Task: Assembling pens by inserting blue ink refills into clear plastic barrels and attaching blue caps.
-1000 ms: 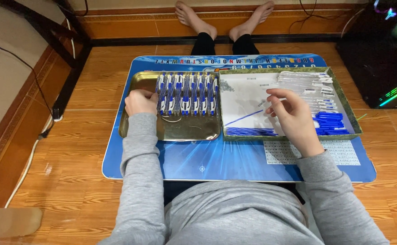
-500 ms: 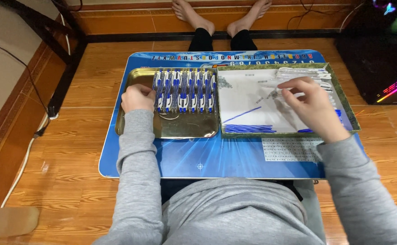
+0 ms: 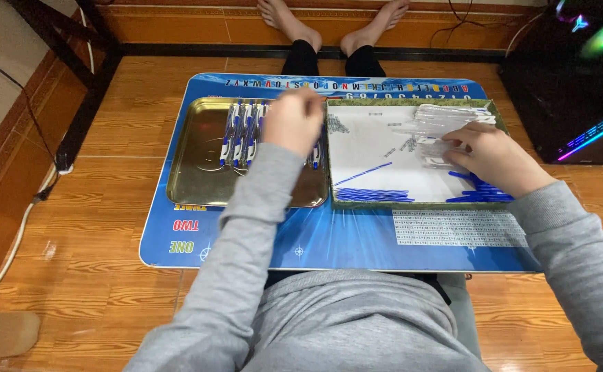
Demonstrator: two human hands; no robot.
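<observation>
1. The left hand (image 3: 292,122) hovers over the right half of a shallow, gold-coloured rectangular metal tray (image 3: 202,176), at about 11 o'clock from the middle of the picture. It is seen from the back and slightly blurred, so whether its fingers are curled round anything cannot be told.
2. Under and to the 9 o'clock side of that hand lies a row of blue-and-white pens in clear sleeves (image 3: 243,131), side by side along the tray's far half. One more pen tip shows at the hand's 4 o'clock edge.
3. The right hand (image 3: 489,157) rests inside a white-lined, green-rimmed rectangular box (image 3: 411,204), toward 2 o'clock from the middle. Its fingers are bent and pressed down on a loose heap of clear plastic sleeves (image 3: 439,120) — whether they actually pinch one cannot be made out.
4. Thin blue pen refills (image 3: 374,195) lie in a bundle along the box's near edge, with one lying slanted above them; more of them show at the right wrist's 6 o'clock side.
5. Tray and box sit touching, side by side, on a blue printed low table (image 3: 329,238) over a wooden plank floor (image 3: 88,234).
6. At 12 o'clock the person's bare feet (image 3: 329,21) lie beyond the table — a black computer case with coloured lights (image 3: 584,69) stands at 2 o'clock.
</observation>
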